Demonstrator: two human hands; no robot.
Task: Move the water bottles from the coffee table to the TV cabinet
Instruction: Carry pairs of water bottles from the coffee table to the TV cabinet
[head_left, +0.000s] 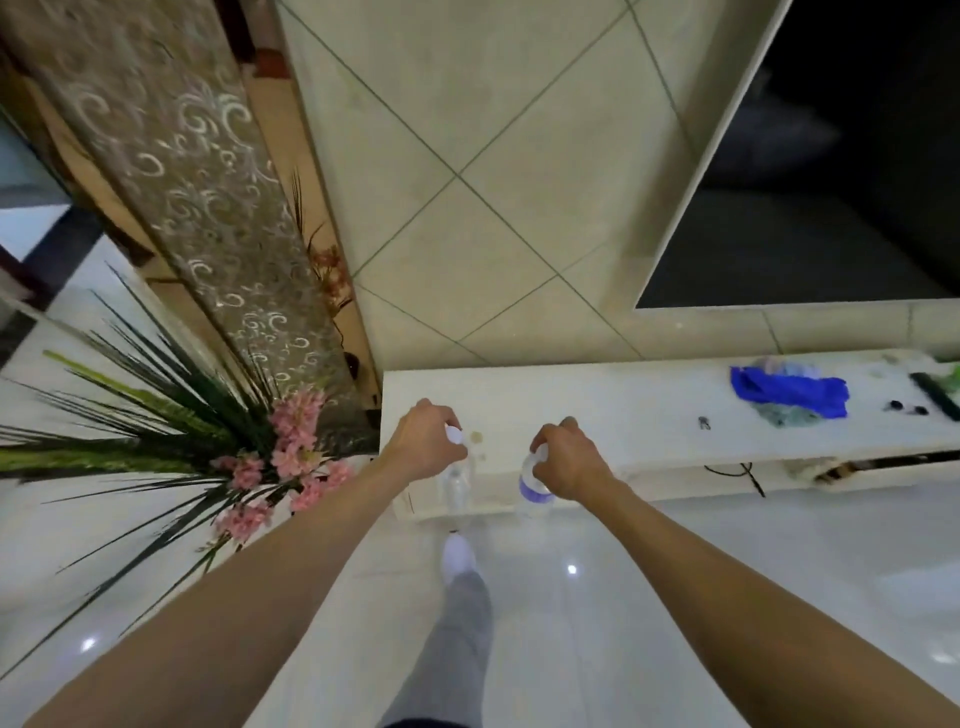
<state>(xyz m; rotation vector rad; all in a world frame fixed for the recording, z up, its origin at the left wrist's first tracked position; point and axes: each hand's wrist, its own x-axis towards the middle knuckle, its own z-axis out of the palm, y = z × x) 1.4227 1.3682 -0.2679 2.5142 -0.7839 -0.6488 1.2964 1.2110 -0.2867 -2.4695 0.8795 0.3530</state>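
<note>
At frame centre, left hand (426, 444) and right hand (569, 460) each pinch a water bottle's neck, clear bottle (456, 486) and purple-labelled bottle (535, 483), at the TV cabinet's (597, 405) front edge; next, probably lift both onto its top.

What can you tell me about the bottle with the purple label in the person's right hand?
The purple-label bottle is clear plastic, with a purple and white band around its middle. It hangs roughly upright, gripped near its top by the right hand, whose fingers close over the neck and hide the cap. It sits at the front edge of the white TV cabinet, near the cabinet's left end. Whether its base rests on anything cannot be told. Blur hides any print and the water level.
</note>
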